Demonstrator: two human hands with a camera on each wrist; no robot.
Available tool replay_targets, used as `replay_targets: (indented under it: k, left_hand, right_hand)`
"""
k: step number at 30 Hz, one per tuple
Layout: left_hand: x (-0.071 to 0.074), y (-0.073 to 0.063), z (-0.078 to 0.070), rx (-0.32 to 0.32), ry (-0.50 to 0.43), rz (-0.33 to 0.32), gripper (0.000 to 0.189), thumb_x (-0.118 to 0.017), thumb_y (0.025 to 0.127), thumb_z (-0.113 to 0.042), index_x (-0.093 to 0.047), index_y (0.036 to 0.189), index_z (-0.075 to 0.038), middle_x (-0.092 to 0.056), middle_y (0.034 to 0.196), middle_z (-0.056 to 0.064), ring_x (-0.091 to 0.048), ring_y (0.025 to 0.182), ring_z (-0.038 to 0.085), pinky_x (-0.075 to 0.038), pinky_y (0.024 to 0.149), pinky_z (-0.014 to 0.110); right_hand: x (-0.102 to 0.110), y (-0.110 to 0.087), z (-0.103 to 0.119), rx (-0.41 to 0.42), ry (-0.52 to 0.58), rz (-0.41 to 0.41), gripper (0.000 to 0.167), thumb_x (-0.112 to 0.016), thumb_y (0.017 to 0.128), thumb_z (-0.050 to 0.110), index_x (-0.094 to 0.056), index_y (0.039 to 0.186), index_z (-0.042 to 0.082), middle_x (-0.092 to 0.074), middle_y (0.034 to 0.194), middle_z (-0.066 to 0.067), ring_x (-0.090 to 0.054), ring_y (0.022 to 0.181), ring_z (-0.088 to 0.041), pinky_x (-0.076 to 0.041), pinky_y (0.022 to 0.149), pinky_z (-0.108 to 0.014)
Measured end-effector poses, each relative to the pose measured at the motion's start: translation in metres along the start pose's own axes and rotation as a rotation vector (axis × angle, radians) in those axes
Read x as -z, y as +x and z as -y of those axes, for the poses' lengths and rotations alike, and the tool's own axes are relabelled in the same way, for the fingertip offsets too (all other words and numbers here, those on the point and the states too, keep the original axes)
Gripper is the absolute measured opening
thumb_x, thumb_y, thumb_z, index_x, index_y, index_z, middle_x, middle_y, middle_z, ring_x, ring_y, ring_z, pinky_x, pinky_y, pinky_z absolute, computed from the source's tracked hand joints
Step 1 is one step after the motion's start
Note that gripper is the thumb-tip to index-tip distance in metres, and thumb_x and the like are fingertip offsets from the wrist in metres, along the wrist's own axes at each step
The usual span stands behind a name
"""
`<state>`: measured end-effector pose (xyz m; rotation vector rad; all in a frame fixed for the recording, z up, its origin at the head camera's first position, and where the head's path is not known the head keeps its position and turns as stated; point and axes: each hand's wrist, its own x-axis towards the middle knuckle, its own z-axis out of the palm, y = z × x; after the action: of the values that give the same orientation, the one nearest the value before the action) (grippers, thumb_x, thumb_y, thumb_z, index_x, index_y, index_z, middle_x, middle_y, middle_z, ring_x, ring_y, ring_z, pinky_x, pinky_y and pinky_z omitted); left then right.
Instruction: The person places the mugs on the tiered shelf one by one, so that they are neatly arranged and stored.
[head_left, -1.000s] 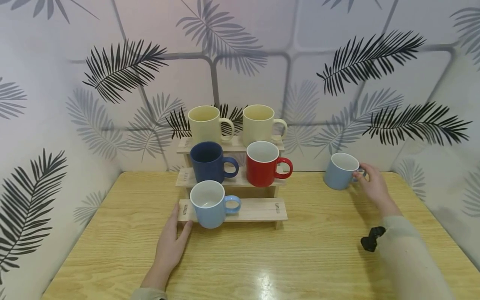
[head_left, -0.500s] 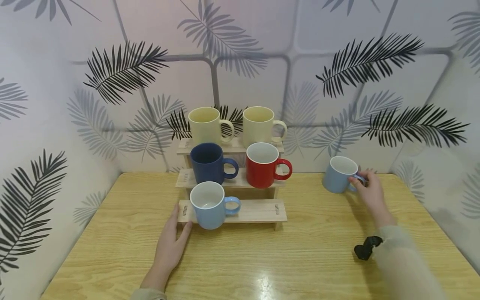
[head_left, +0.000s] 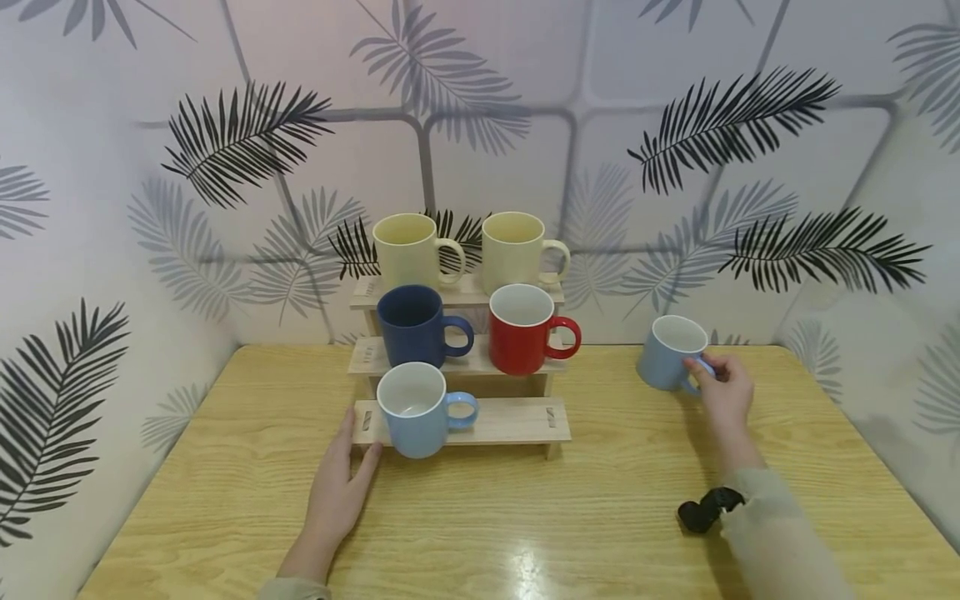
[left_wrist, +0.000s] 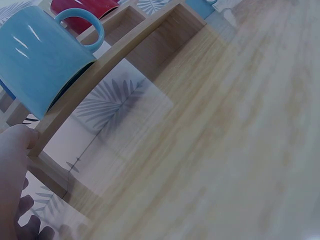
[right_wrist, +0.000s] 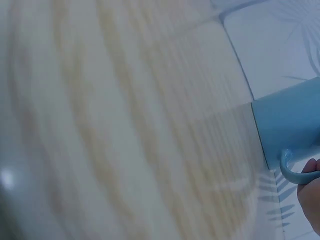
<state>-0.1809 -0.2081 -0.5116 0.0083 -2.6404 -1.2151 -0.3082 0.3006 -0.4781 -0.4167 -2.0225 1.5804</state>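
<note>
My right hand (head_left: 727, 396) pinches the handle of a light blue mug (head_left: 663, 358), upright at the right back of the table. In the right wrist view this mug (right_wrist: 290, 120) shows with fingertips at its handle; whether its base touches the table I cannot tell. My left hand (head_left: 337, 492) holds the left end of a three-step wooden rack (head_left: 510, 421), thumb at the front edge of the lowest step. Beside it on that step stands another light blue mug (head_left: 414, 417). The left wrist view shows the thumb against the board, with the other fingers partly hidden.
On the middle step stand a dark blue mug (head_left: 412, 329) and a red mug (head_left: 519, 333). Two cream mugs, one left (head_left: 407, 254) and one right (head_left: 512, 254), stand on the top step. A leaf-patterned wall (head_left: 480, 167) rises behind the wooden table (head_left: 480, 517).
My right hand has drawn the light blue mug slightly left and toward me, its fingers now closer round the handle. The left hand and the mugs on the rack have stayed put.
</note>
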Motion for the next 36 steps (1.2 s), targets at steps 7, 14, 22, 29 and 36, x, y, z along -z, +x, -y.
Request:
replay_targets:
  k: [7,14,22,29,36]
  left_hand:
    - [0.000,0.000,0.000,-0.001,-0.006,0.000,0.073,-0.042,0.100,-0.047,-0.014,0.153,-0.006,-0.022,0.155,0.019,-0.021,0.140,0.039,-0.019,0.112,0.054]
    - [-0.001,0.001,0.001,-0.004,-0.002,-0.004,0.073,-0.042,0.100,-0.047,-0.014,0.153,-0.006,-0.022,0.154,0.019,-0.022,0.140,0.038,-0.020,0.112,0.053]
    - [-0.002,0.001,0.000,0.000,-0.007,0.004,0.073,-0.043,0.100,-0.046,-0.014,0.153,-0.006,-0.022,0.154,0.020,-0.022,0.140,0.038,-0.019,0.113,0.053]
    - [0.000,0.003,-0.002,-0.009,-0.015,0.001,0.072,-0.043,0.100,-0.044,-0.014,0.153,-0.006,-0.022,0.155,0.019,-0.022,0.140,0.037,-0.019,0.113,0.052]
    - [-0.001,0.001,0.000,-0.006,-0.013,0.002,0.073,-0.043,0.100,-0.046,-0.013,0.153,-0.006,-0.021,0.155,0.019,-0.022,0.140,0.038,-0.019,0.113,0.053]
  right_hand:
    - [-0.003,-0.011,0.013,-0.076,0.141,0.030,0.012,-0.079,0.079,0.006,-0.069,0.086,0.007,-0.065,0.082,0.014,-0.057,0.079,0.000,-0.046,0.068,-0.007]
    - [-0.004,-0.032,0.024,0.038,-0.005,0.137,0.021,-0.073,0.085,0.012,-0.065,0.100,0.000,-0.065,0.091,0.012,-0.057,0.084,0.004,-0.046,0.074,-0.008]
    - [0.002,-0.058,0.038,0.127,0.118,0.297,0.018,-0.071,0.087,0.009,-0.067,0.101,0.000,-0.067,0.093,0.010,-0.061,0.087,-0.002,-0.049,0.076,-0.010]
    - [0.006,-0.081,0.064,0.211,0.308,0.403,0.010,-0.067,0.086,-0.002,-0.067,0.096,-0.005,-0.069,0.088,0.005,-0.063,0.084,-0.005,-0.051,0.074,-0.014]
    - [0.002,-0.098,0.087,0.358,0.428,0.547,0.009,-0.065,0.084,-0.011,-0.065,0.093,-0.011,-0.070,0.090,0.000,-0.063,0.082,-0.008,-0.052,0.071,-0.017]
